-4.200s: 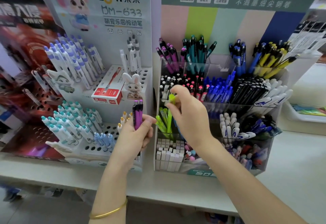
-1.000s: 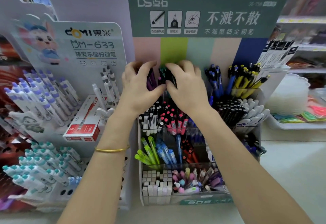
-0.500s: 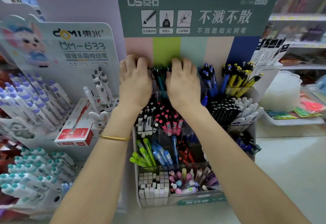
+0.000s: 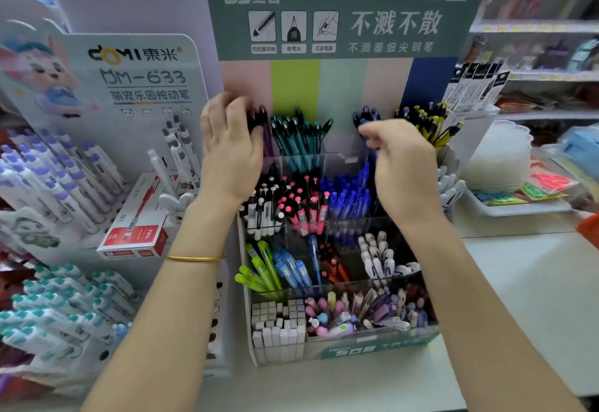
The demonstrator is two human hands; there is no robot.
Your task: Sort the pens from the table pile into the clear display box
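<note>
Pens, held lot: purple pens (image 4: 266, 139), slim smooth plastic barrels with dark caps, standing in the back-left compartment of the clear display box (image 4: 343, 156). Their long axis runs near vertical, cap ends up, tips down inside the compartment, leaning a little to the left.

Left hand (image 4: 230, 155): my fingers (image 4: 238, 110) are curled over the tops of the purple pens, grasping the bundle. A thin gold bangle (image 4: 194, 258) sits on that wrist.

Right hand (image 4: 405, 168): my fingers (image 4: 372, 134) are bent in close to the thumb, just in front of the dark blue pens (image 4: 366, 116) in the back row. It is blurred, and I cannot tell whether they pinch one.

Neighbours in the back row: teal pens (image 4: 298, 139) with black clips, fanned and tilted right; yellow pens (image 4: 431, 126), tilted right.

Box: transparent, glossy, square-walled, stepped in tiers, standing on the pale table (image 4: 534, 298)
</note>
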